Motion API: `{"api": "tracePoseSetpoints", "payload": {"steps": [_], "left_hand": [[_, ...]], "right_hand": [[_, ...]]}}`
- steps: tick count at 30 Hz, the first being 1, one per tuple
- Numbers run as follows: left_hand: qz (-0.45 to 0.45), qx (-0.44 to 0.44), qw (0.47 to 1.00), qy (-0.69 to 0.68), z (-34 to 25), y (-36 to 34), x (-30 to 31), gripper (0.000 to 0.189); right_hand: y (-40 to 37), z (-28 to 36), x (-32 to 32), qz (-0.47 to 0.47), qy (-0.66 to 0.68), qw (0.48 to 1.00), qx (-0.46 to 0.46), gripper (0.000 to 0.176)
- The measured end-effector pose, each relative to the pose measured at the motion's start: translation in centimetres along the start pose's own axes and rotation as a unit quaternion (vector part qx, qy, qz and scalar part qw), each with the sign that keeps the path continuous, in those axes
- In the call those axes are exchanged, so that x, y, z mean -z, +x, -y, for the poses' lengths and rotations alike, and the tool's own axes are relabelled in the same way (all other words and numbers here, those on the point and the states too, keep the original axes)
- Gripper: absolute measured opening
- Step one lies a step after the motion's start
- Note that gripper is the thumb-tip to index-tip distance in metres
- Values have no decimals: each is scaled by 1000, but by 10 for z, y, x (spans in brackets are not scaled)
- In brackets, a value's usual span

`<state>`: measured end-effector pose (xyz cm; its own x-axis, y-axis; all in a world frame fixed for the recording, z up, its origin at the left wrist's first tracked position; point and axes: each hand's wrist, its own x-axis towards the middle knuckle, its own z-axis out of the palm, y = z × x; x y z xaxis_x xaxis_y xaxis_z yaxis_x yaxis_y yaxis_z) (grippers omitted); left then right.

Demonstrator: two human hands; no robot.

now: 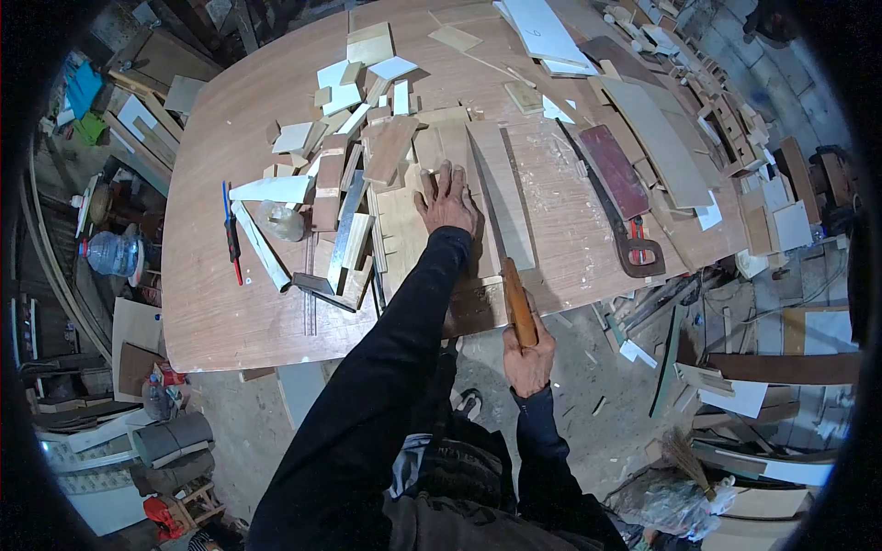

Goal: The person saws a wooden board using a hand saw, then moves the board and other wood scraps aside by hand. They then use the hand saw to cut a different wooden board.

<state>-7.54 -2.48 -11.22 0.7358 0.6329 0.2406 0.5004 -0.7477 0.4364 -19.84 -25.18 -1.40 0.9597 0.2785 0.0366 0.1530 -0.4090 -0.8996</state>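
Board: I see a pale wood board (pixel 514 211) lying flat on the table (pixel 220 312), near the front edge and close to the body.
Handsaw: a handsaw (pixel 517 298) with a brown wood handle lies along the board, its thin blade pointing away from me.
Right hand: my right hand (pixel 528 354) is closed tight round the handsaw handle, just off the table edge.
Left hand: my left hand (pixel 447 202) is spread wide and flat, pressing down on the wood just beside the blade.
How far: I think the sawing is under way, for the blade sits in line with the board. I cannot tell how long the cut is, and the board looks to be in one piece.
Wood bits: many small offcuts (pixel 340 101) lie in a pile to the left of the hand and behind it.
Other tools: a second saw (pixel 611 170) with a dark red blade lies to the right. A metal square (pixel 310 285) and two pens (pixel 230 230) lie to the left.
Containers: a clear plastic thing (pixel 280 220) sits among the offcuts; I cannot tell what is in it. A big water bottle (pixel 112 253) stands on the floor to the left; how full it is I cannot tell.
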Motion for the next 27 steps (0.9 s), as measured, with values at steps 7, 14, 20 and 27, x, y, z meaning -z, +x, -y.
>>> {"api": "tracePoseSetpoints", "payload": {"steps": [7,14,20,27], "left_hand": [[43,9,999,15,1,2,1,49],[24,-21,999,8,2,5,1,48],[24,2,1000,19,-9,3,10,49],[19,32,999,1,-9,4,7,48]], "right_hand": [[0,2,-6,7,75,995,-63,56],[14,9,-8,-8,-18,999,-51,50],[1,-16,-10,8,7,999,-47,51],[-31,-36,0,18,335,933,-132,57]]}}
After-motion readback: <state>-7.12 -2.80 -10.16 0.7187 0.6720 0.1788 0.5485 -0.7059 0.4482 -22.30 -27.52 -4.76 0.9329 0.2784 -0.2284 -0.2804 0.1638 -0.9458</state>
